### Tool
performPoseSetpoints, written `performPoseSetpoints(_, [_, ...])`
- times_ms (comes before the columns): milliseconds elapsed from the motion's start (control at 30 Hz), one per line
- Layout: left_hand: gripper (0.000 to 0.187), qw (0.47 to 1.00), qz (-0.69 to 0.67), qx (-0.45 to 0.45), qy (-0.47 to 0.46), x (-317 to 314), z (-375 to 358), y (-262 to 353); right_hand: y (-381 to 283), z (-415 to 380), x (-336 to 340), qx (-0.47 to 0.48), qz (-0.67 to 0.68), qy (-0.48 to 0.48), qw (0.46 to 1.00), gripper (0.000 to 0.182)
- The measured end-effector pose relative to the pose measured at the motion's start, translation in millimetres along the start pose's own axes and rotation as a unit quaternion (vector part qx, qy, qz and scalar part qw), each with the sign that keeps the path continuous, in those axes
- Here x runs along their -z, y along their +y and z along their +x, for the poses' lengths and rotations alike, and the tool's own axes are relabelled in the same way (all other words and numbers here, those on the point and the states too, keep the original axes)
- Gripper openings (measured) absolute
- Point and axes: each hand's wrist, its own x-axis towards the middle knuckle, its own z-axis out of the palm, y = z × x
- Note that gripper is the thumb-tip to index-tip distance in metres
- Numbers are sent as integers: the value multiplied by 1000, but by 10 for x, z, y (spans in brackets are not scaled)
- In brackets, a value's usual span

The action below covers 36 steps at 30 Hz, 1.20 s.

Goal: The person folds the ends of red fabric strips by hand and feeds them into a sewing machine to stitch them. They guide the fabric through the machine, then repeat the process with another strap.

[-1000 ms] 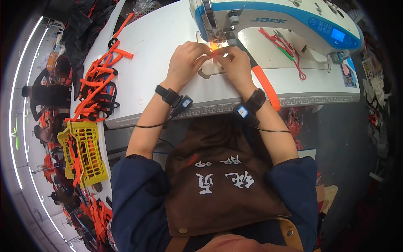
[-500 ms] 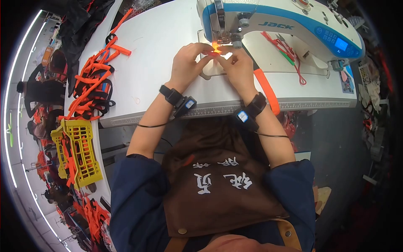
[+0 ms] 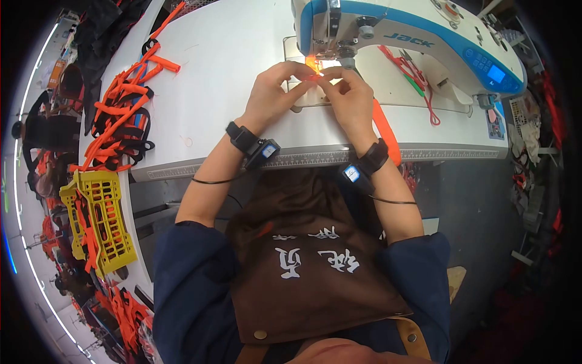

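Both hands meet just in front of the needle area of a white and blue sewing machine (image 3: pixel 388 33). My left hand (image 3: pixel 274 91) pinches a small orange piece (image 3: pixel 314 77) between thumb and fingertips. On the other side of that piece, my right hand (image 3: pixel 350 94) has its fingers closed on it too. The piece is brightly lit by the machine's lamp, and its exact shape is hard to make out. An orange strip (image 3: pixel 386 130) lies beside my right wrist and hangs over the table's front edge.
A heap of orange and black straps (image 3: pixel 124 115) lies on the table's left side, above a yellow basket (image 3: pixel 112 221). Green-handled snips (image 3: pixel 414 84) and a red cord (image 3: pixel 431 103) rest under the machine arm. A ruler strip (image 3: pixel 303 159) lines the front edge.
The camera view has shifted and tilted slightly. Both hands stay together at the needle area, with the small orange piece still held and only slightly moved.
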Motion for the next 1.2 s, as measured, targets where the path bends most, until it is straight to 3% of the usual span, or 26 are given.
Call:
performPoseSetpoints(167, [23,999,-21,19,-40,130,39,-53,-79,-6,-13,-33,26,-34,999,17])
performPoseSetpoints(467, [15,979,180,-40,-85,247,199,1,-5,10,-78,1,15,-24,1000,20])
performPoseSetpoints(600, [12,967,234,-73,-64,234,191,83,54,30,-85,50,-28,-16,998,19])
performPoseSetpoints(867, [10,962,247,-98,-59,253,180,79,110,100,-36,42,-35,-58,997,19])
performPoseSetpoints(1067, [11,928,319,-189,-26,222,171,43,146,152,-34,54,-33,-74,995,18])
performPoseSetpoints(1200, [13,944,290,-155,-19,196,156,29,26,189,40,14,-47,-113,992,17])
